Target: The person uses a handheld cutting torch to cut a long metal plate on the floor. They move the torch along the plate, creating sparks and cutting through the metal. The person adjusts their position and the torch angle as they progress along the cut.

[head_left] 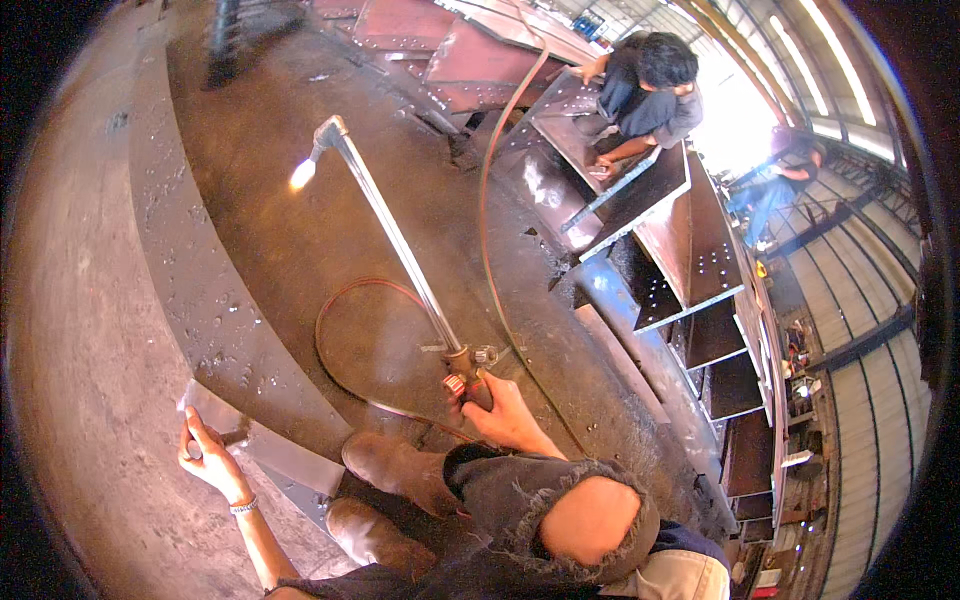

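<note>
My right hand [500,415] is closed around the handle of a cutting torch [395,240]. Its long metal tube slants up and left to an angled head, where a bright flame [302,174] burns above the brown steel plate. My left hand [212,458] is at the lower left, beside a short grey metal strip [295,460]. Its index finger points up to the strip's pale end, while the other fingers curl around something round that I cannot make out. A red-brown hose [330,295] loops over the plate near the torch handle.
My boots [395,472] rest by the plate's near edge. A curved steel strip [200,240] runs along the left. At the upper right, a crouching person [650,100] works on steel frames [690,260]; another person [775,190] is behind. Red-brown plates [470,60] lie at the back.
</note>
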A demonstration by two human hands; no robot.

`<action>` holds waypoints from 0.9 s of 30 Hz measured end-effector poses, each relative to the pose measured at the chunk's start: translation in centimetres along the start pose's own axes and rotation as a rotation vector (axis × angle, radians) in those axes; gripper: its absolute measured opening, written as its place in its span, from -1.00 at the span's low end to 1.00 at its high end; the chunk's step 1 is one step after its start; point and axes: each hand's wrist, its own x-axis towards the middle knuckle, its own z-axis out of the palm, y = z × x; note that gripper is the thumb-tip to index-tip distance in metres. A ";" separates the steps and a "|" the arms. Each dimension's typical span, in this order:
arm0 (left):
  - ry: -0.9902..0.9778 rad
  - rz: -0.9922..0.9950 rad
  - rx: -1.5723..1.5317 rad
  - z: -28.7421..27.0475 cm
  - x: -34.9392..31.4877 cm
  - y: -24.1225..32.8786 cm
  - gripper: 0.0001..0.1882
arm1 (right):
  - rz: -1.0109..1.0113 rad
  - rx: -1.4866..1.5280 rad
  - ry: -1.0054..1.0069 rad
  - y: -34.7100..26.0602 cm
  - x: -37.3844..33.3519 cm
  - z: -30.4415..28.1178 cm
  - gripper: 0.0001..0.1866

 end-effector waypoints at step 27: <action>-0.075 0.114 0.287 -2.3 0.3 -1.3 -0.77 | 0.172 0.091 -0.100 -3.4 1.5 2.6 -0.76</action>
